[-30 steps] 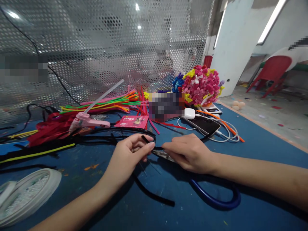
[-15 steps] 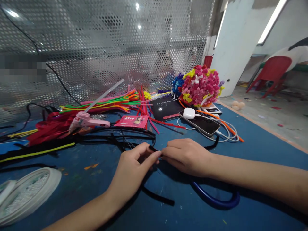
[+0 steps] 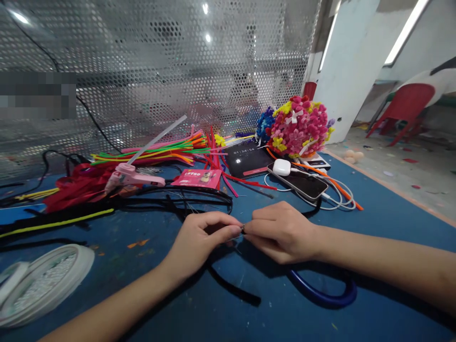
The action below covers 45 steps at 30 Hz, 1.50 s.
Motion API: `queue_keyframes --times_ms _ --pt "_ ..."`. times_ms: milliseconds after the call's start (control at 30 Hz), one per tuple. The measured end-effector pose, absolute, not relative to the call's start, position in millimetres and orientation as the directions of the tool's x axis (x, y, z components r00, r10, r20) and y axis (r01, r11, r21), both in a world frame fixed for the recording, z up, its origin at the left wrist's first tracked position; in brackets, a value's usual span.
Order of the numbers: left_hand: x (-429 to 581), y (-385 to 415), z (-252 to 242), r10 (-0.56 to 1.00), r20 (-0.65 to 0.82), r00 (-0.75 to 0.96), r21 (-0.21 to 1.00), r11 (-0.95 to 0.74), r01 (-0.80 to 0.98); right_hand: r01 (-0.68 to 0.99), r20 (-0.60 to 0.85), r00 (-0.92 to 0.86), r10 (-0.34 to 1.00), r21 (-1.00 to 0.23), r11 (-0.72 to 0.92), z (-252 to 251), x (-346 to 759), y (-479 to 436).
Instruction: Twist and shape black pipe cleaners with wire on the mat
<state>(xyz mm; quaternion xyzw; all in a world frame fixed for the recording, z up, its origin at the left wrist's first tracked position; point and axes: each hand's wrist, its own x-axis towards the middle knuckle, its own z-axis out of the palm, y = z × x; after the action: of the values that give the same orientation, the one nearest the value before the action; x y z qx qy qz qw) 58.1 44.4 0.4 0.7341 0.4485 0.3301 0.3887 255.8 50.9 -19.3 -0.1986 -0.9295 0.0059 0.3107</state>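
While pinching the black pipe cleaner (image 3: 235,290) at the middle of the table, hold both grips tight and close together. See the left hand (image 3: 199,237) closing thumb and forefinger on the stem from 9 o'clock, and the right hand (image 3: 281,232) meeting it fingertip to fingertip from 3 o'clock, with the other fingers curled under. Judge the work as a twist or bend made right at that meeting point, though too small to read for sure. Turn the wrists against each other in short moves, not long ones, to stop the wire core from kinking away from the pinch. Mind the loose tail of the stem trailing toward 6 o'clock across the blue table (image 3: 117,232); let it lie free rather than trap it under a forearm. Watch the blue curved loop (image 3: 320,297) lying at 4 o'clock, partly under the right wrist, and lift the wrist slightly to avoid dragging it. Leave alone the tangle of black stems (image 3: 199,197) at 12 o'clock, the pink glue gun (image 3: 131,176) at 10 o'clock, and the phone (image 3: 302,185) with its white cable at 1 o'clock. Work low over the table, forearms resting, for a steady pinch.
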Motion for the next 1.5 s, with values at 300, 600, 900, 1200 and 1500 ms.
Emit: queue_keyframes --times_ms 300,600,900,1200,1500 --pt "62.6 30.8 -1.9 0.795 0.407 0.449 0.588 -0.604 0.537 0.476 0.727 -0.487 0.483 -0.242 0.845 -13.8 253.0 44.4" --pt "40.4 34.2 7.1 0.381 0.608 0.696 -0.053 -0.856 0.515 0.378 0.378 -0.866 0.328 0.064 0.924 7.0 263.7 47.9" --pt "60.4 29.7 7.5 0.855 0.172 0.489 0.967 -0.241 0.083 0.326 0.69 -0.659 0.297 -0.093 0.941 11.2 262.1 30.9" --pt "67.3 21.5 13.1 0.943 0.254 0.215 0.874 -0.319 0.366 0.56 0.739 -0.466 0.487 -0.18 0.809 7.6 256.5 27.4" --pt "49.2 29.5 9.9 0.486 0.614 0.622 0.118 -0.835 0.537 0.493 0.49 -0.774 0.401 0.069 0.867 8.6 258.3 34.1"
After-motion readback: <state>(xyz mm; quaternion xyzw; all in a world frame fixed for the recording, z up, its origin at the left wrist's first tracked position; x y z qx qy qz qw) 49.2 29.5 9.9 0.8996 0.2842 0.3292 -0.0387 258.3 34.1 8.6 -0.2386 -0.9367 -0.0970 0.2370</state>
